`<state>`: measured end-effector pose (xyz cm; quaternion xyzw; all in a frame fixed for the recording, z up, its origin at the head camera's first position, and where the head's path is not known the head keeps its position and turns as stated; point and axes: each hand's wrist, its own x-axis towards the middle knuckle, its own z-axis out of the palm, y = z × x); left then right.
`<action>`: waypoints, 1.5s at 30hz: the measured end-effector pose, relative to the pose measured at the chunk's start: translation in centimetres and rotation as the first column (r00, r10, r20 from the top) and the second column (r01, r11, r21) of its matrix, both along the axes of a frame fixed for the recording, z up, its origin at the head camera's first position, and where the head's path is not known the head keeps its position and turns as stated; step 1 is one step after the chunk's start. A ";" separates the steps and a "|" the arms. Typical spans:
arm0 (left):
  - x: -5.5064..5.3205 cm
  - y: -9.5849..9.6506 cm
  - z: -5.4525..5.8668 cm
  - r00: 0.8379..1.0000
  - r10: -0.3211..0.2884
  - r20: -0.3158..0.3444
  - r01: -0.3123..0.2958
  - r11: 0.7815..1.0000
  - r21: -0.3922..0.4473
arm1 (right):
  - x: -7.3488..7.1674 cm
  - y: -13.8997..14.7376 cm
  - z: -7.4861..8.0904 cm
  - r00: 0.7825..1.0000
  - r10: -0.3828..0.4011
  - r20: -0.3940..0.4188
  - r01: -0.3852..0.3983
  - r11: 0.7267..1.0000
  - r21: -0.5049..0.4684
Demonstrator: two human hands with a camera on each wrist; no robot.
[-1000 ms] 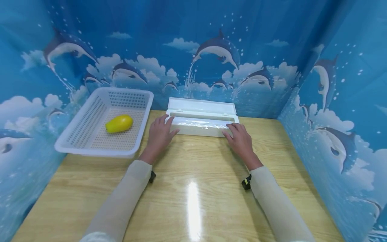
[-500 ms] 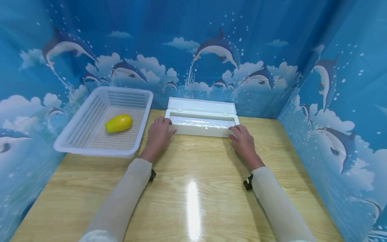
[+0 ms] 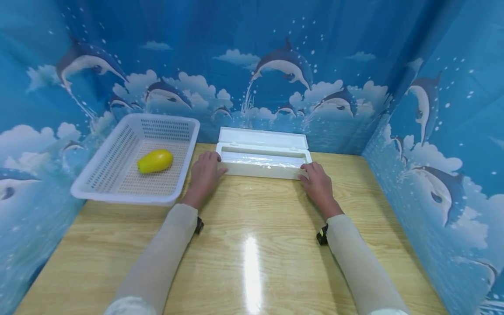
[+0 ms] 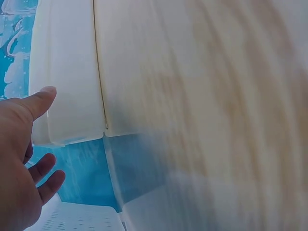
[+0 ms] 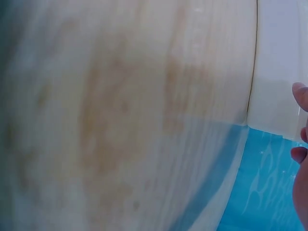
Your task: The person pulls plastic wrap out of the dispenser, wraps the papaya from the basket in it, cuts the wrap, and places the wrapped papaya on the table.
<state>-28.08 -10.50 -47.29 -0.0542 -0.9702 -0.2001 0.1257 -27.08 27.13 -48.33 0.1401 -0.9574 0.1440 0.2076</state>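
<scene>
A long white cling film dispenser (image 3: 264,170) stands at the back of the table with its lid (image 3: 263,138) tipped back. Inside lies a roll of clear film (image 3: 261,158), shiny along the front edge. My left hand (image 3: 204,175) grips the dispenser's left end, and in the left wrist view the thumb (image 4: 44,98) lies against its front face. At the opposite end my right hand (image 3: 316,183) holds the front corner, thumb in front and fingers at the top edge. Only the fingertips and part of the palm show in the right wrist view.
A white plastic basket (image 3: 183,175) with slotted walls stands at the left, holding a yellow papaya-like fruit (image 3: 155,161). The wood-grain table (image 3: 283,245) ends at blue dolphin-print curtains (image 3: 252,52) behind and on both sides.
Both hands have slid outward from the film's front edge to the dispenser's two ends, the left hand leftward and the right rightward. Dispenser, basket and fruit stay in place.
</scene>
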 end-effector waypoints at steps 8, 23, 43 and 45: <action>-0.6 0.0 -0.2 0.997 0.053 0.056 -0.055 0.998 0.032 | -0.4 0.3 -0.2 1.000 -0.025 0.001 0.025 0.999 0.041; -0.4 -0.3 -0.4 0.998 0.061 -0.010 -0.060 0.996 0.060 | -0.3 0.4 0.1 0.998 -0.057 -0.002 0.057 0.998 0.041; 0.1 -0.6 -0.2 0.997 0.038 -0.065 -0.032 0.995 0.098 | 0.0 1.0 -0.3 0.995 -0.022 -0.100 0.017 0.999 -0.050; 0.2 -0.6 -0.1 0.995 0.031 -0.090 -0.023 0.995 0.095 | 0.0 1.0 -0.4 0.994 -0.016 -0.106 0.011 0.999 -0.048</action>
